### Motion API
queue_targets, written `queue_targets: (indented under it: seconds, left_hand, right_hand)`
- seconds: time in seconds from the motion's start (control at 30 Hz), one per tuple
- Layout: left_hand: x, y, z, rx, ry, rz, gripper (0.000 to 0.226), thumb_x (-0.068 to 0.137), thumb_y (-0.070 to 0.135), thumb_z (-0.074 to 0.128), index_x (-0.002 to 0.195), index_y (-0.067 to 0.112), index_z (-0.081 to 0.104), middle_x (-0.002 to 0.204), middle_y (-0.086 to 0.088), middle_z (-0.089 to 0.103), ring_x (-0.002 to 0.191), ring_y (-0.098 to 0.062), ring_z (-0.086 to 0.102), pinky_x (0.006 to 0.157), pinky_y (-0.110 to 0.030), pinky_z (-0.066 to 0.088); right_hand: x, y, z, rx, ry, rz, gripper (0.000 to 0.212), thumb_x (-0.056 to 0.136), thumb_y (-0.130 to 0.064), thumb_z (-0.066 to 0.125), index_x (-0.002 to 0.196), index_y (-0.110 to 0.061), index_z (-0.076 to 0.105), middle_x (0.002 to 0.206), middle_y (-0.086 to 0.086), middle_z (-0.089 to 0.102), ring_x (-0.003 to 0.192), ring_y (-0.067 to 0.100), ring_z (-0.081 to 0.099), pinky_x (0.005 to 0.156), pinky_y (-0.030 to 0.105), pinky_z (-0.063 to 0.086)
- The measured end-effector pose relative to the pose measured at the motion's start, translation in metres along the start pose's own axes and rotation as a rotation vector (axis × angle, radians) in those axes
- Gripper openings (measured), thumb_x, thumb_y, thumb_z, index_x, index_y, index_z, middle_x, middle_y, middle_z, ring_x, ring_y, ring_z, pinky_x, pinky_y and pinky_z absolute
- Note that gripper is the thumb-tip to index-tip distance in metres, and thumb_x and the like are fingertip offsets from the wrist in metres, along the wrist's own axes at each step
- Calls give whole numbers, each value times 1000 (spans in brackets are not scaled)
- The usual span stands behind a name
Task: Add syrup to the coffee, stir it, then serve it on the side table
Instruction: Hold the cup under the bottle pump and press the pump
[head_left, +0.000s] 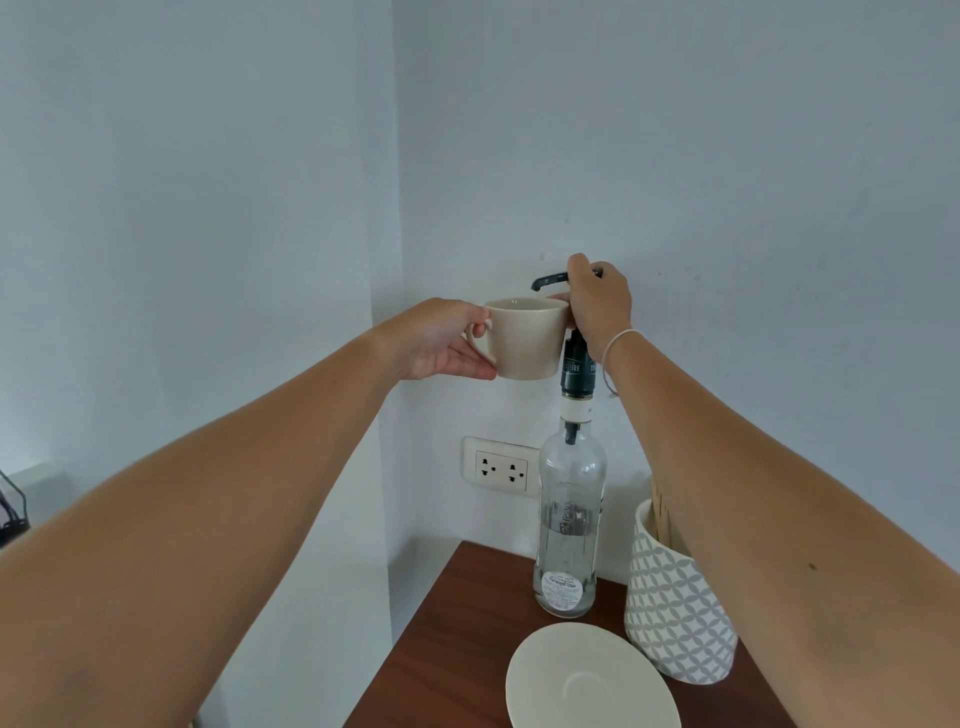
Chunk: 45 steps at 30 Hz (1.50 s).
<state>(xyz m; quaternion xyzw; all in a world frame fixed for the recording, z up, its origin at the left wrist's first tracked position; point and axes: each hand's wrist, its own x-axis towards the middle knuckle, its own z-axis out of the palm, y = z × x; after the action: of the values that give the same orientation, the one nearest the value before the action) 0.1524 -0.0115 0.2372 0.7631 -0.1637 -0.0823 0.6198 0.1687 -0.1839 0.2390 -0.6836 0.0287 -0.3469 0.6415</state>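
Note:
My left hand (441, 340) holds a cream coffee cup (524, 338) by its handle, lifted high with its rim just under the black spout of the pump (548, 280). My right hand (597, 304) rests on top of the pump head of a tall clear syrup bottle (571, 519), fingers wrapped over it. The bottle stands upright at the back of the dark wooden table (457, 639). The inside of the cup is hidden from this angle.
A cream saucer (592, 680) lies on the table in front of the bottle. A grey-and-white patterned holder (675, 608) with wooden sticks stands at the right. A double wall socket (501, 467) sits behind, in a white corner.

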Motion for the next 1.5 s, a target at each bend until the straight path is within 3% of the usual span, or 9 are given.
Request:
queue_targets:
  seconds: [0.17, 0.37, 0.5, 0.63, 0.8, 1.5]
  left_hand:
    - [1, -2, 1, 0, -10, 0, 29, 95, 19, 43, 68, 9, 42, 84, -31, 61, 77, -34, 67, 69, -29, 58]
    - [2, -1, 2, -13, -6, 9, 29, 95, 18, 43, 68, 9, 42, 83, -32, 60, 76, -34, 67, 67, -29, 58]
    - [2, 0, -1, -14, -11, 8, 29, 96, 19, 43, 68, 9, 42, 85, -32, 61, 78, -34, 67, 68, -29, 59]
    - [3, -1, -2, -19, -16, 9, 30, 96, 19, 43, 68, 9, 42, 86, -33, 60, 79, -35, 67, 69, -30, 58]
    - [3, -1, -2, -14, -17, 1, 31, 96, 20, 42, 67, 9, 42, 86, -33, 61, 80, -35, 67, 71, -30, 58]
    - [3, -3, 0, -23, -5, -14, 30, 95, 18, 42, 67, 9, 42, 85, -32, 61, 79, -35, 67, 70, -30, 58]
  right_hand:
    - [-1, 0, 1, 6, 25, -7, 20, 82, -31, 43, 66, -19, 40, 65, 2, 68, 73, 21, 60, 56, 27, 42]
    - [-4, -2, 3, 24, 63, -44, 21, 85, -26, 44, 65, -19, 40, 46, -12, 54, 88, 28, 70, 52, 26, 39]
    - [-3, -2, 4, 30, 65, -41, 21, 86, -25, 45, 67, -18, 40, 51, -8, 56, 74, 20, 69, 59, 29, 41]
    - [-1, 0, 5, 31, 70, -34, 22, 84, -24, 45, 64, -18, 38, 34, -13, 52, 77, 22, 70, 60, 29, 40]
    - [-1, 4, 6, -1, 82, -56, 21, 83, -25, 44, 64, -18, 39, 55, -4, 63, 71, 19, 60, 62, 29, 42]
    - [-4, 6, 4, -35, 76, -56, 22, 84, -23, 44, 65, -17, 37, 61, -4, 64, 71, 18, 54, 66, 32, 44]
